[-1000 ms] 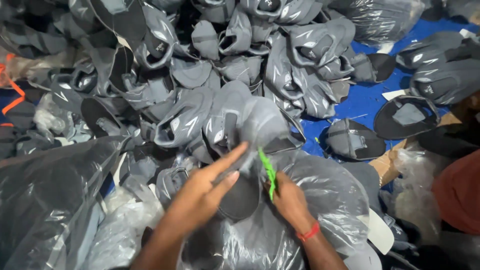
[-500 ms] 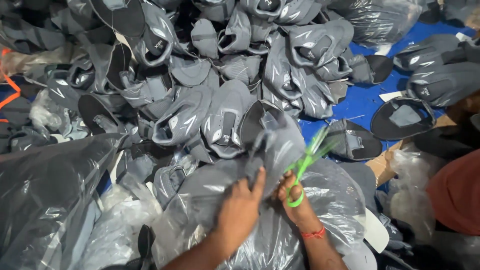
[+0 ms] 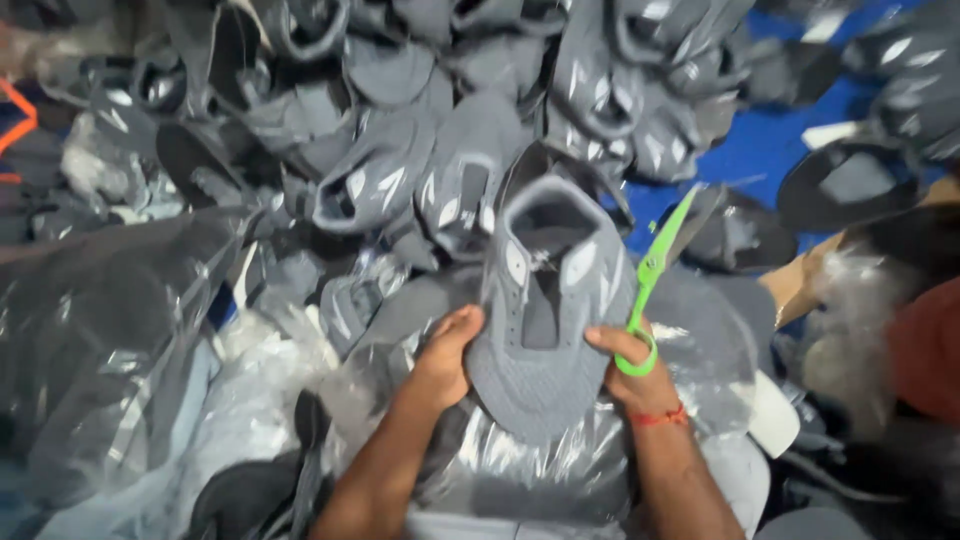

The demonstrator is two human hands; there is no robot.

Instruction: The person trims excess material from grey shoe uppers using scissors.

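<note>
- Packages first: a clear plastic bag (image 3: pixel 560 470) stuffed with grey pieces lies at 6 o'clock, under both forearms, its film wrinkled and shiny.
- A larger, darker plastic bag (image 3: pixel 100 350) fills the 8 to 9 o'clock side, glossy and creased.
- A blue sheet (image 3: pixel 770 150) shows through at 2 o'clock, with a small white tag (image 3: pixel 830 132) lying on it; its print is too blurred to read.
- A heap of grey shoe uppers (image 3: pixel 420 130) spreads from 10 to 1 o'clock, piled loosely over one another.
- A grey knit shoe upper (image 3: pixel 545 330) sits at the centre of the view, held flat, opening facing up, toe end toward the person.
- The left hand (image 3: pixel 450 355) grips the upper's edge on the 9 o'clock side, fingers curled under it, thumb on top.
- The right hand (image 3: pixel 635 375) closes on the upper's edge at 3 o'clock, and a finger passes through the loop of green-handled scissors (image 3: pixel 655 270), which point up toward 1 o'clock.
- A red thread band (image 3: pixel 660 416) circles the right wrist.
- An orange strap (image 3: pixel 22 120) lies at the 9 o'clock edge.
</note>
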